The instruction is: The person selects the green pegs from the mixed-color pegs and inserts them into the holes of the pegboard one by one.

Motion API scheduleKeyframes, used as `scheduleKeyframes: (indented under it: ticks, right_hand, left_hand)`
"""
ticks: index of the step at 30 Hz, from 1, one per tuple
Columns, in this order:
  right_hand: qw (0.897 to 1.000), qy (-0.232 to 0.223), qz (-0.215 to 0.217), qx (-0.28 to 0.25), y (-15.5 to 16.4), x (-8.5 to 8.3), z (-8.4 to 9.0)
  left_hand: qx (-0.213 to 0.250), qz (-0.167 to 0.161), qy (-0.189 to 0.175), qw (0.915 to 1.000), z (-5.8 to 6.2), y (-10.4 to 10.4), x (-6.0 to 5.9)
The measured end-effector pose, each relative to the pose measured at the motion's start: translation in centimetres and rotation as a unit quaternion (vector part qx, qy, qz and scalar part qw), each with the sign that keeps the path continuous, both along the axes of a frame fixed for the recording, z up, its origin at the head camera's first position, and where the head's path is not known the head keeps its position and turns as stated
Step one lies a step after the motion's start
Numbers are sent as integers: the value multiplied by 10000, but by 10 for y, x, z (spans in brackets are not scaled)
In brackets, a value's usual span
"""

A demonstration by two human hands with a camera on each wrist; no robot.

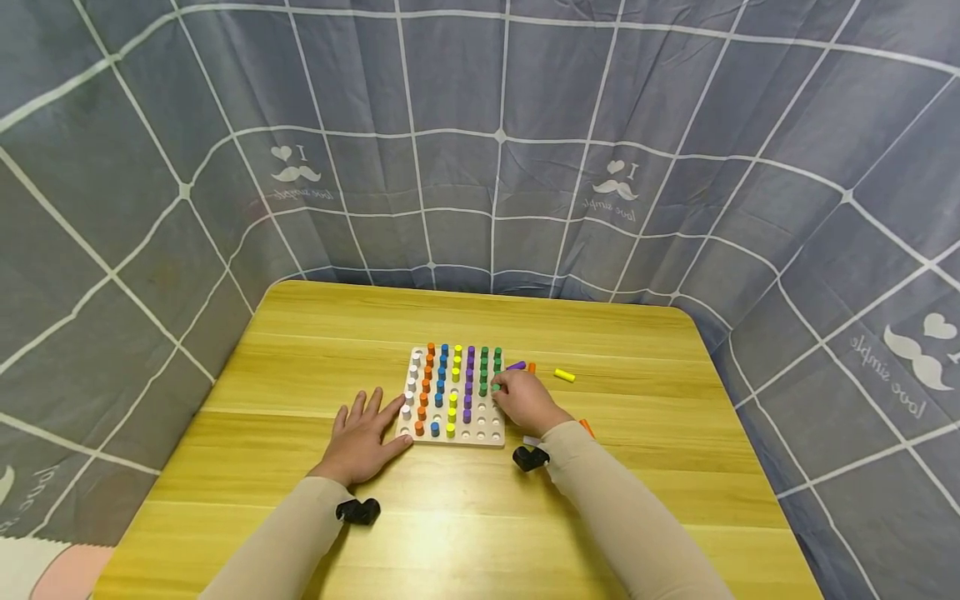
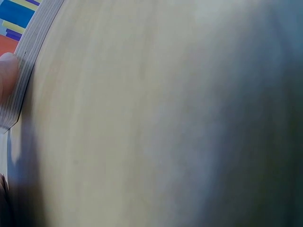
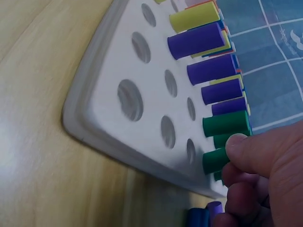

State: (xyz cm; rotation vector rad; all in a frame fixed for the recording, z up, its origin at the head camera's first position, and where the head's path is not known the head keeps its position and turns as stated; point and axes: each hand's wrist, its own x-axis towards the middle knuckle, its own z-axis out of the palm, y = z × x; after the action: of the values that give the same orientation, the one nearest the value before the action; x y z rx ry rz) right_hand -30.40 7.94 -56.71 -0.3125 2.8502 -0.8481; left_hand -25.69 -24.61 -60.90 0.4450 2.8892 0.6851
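Green peg: short cylinder, plain green, smooth. Located at the right edge of the white pegboard, centre of the head view, on the wooden counter. Stands in its hole, long axis upright from the board like the neighbouring green pegs; in the right wrist view it reads as lying left to right.

Right hand: grip closed on the green peg, thumb and fingers pinching its top.

Left hand: fingers spread flat on the counter, touching the board's left edge.

Loose yellow peg: lying on the counter right of the board.
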Motion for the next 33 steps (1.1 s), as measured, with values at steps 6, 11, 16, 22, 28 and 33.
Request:
scheduleKeyframes:
  ticks: [6,11,16,22,28,33]
  right_hand:
    - [9999,18,-138,-50,3,0,-5]
    - [9997,57,-195,-128,3,0,-7]
    - [9996,10,-239,-116,3,0,-9]
    - [9996,16,-254,-98,2,-1,-11]
    - [9993,22,-314,-189,3,0,-13]
    - [9991,29,-348,-250,2,0,-12]
  left_hand:
    - [-36,-8,4,10000,1,1,0]
    - [-58,-8,-21,10000,3,1,-1]
    - [-69,4,-19,10000,2,1,0]
    - [-61,15,-45,10000,1,1,0]
    - [-57,8,-30,10000,0,0,0]
    - [-80,6,-22,10000,0,0,0]
